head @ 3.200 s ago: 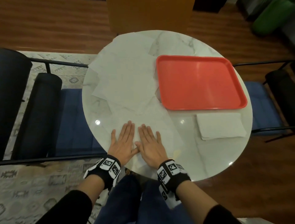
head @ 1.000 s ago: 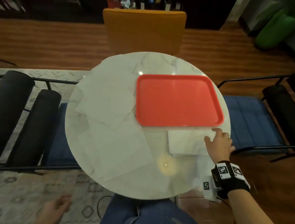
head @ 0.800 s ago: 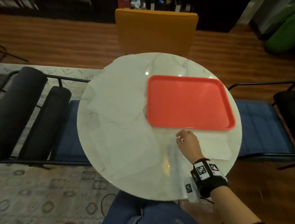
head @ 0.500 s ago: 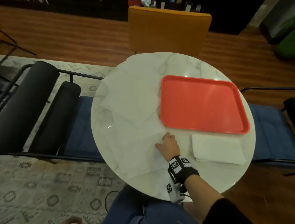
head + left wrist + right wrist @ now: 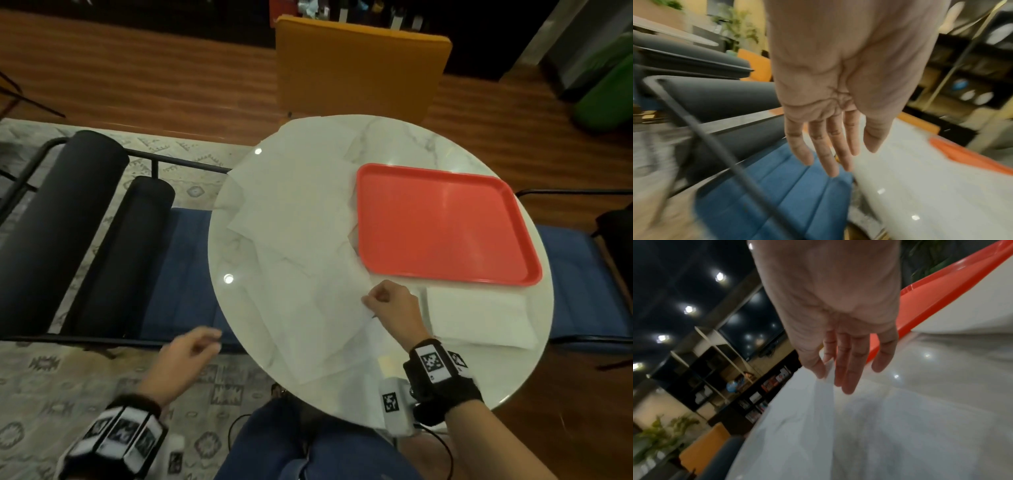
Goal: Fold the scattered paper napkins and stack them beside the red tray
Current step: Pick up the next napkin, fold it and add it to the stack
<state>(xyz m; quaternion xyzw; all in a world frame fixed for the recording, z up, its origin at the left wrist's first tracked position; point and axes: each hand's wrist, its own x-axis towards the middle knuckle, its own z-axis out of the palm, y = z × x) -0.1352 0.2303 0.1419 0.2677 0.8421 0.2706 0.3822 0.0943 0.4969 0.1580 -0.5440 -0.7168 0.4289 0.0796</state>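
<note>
A red tray (image 5: 445,222) lies on the right half of the round marble table (image 5: 479,377). A stack of folded white napkins (image 5: 479,318) sits just in front of it. Several unfolded napkins (image 5: 294,205) overlap on the table's left half. My right hand (image 5: 371,301) pinches the right corner of the nearest unfolded napkin (image 5: 318,315). In the right wrist view my right hand (image 5: 824,369) holds that napkin's (image 5: 818,418) edge between thumb and forefinger, lifted slightly, with the tray (image 5: 941,280) behind. My left hand (image 5: 205,339) hovers off the table's left edge holding nothing; in the left wrist view my left hand (image 5: 830,155) shows straight fingers.
An orange chair (image 5: 359,61) stands behind the table. A blue-cushioned chair (image 5: 185,274) with black bolsters (image 5: 85,222) is close on the left, another blue seat (image 5: 575,281) on the right. A patterned rug (image 5: 41,377) covers the floor at left. My knees are under the near edge.
My right hand left the folded stack, moved left and pinched the corner of the nearest unfolded napkin. My left hand rose from below toward the table's left edge.
</note>
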